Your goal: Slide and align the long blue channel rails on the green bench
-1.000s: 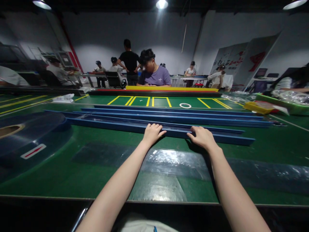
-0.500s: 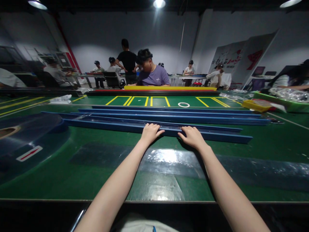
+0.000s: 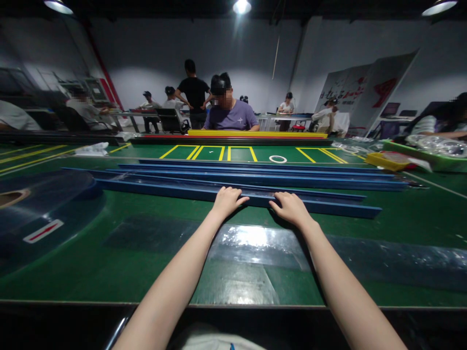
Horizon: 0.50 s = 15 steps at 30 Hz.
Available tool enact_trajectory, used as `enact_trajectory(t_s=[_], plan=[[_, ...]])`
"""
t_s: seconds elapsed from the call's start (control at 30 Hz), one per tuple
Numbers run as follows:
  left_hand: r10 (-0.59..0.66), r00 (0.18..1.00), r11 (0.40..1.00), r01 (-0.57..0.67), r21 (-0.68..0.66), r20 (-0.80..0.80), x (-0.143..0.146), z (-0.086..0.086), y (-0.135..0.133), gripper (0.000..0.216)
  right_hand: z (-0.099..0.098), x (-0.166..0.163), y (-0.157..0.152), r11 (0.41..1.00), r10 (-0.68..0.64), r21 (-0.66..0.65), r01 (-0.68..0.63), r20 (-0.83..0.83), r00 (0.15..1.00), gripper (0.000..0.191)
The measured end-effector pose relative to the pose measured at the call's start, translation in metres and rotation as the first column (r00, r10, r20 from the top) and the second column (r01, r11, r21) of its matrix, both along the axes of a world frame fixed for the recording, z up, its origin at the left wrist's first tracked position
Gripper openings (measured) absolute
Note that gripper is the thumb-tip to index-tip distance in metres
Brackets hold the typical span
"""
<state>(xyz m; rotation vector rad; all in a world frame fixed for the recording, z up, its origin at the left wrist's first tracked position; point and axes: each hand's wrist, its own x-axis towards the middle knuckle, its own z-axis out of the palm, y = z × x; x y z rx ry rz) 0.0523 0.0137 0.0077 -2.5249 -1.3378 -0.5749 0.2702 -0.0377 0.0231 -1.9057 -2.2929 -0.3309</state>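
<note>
A long blue channel lies slightly slanted across the green table. My left hand grips its near wall close to the middle, fingers over the rim and thumb pointing right. A short way to the right, my right hand holds the same wall, its thumb on the near side. The fingertips of both hands are partly hidden inside the channel. Behind it lie more blue channels, roughly parallel. In front, under my forearms, a strip of clear film is spread flat and reflects the light.
A large roll of film rests at left. Farther back are a white ring, yellow and black strips, a yellow tray and a green tray. A person in a purple shirt sits opposite.
My hands and the blue channel stay where they were. Across the table, the person in the purple shirt has shifted their head slightly.
</note>
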Motion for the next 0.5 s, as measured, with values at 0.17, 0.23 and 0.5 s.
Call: enact_trajectory(t_s=[0.17, 0.23, 0.5], plan=[[0.006, 1.000, 1.000, -0.006, -0.010, -0.006, 0.0001, 0.0013, -0.0007, 0.041, 0.0001, -0.0008, -0.0004, 1.000, -0.006, -0.005, 0.006, -0.006, 1.000, 0.030], [0.008, 1.000, 1.000, -0.008, -0.016, -0.005, 0.0003, 0.0023, -0.0014, 0.040, 0.0007, -0.0012, -0.0006, 1.000, -0.011, -0.012, 0.011, -0.004, 1.000, 0.030], [0.013, 1.000, 1.000, -0.013, -0.024, 0.000, 0.0010, 0.0037, -0.0022, 0.040, 0.0022, -0.0021, -0.0010, 1.000, -0.016, -0.020, 0.016, 0.001, 1.000, 0.031]])
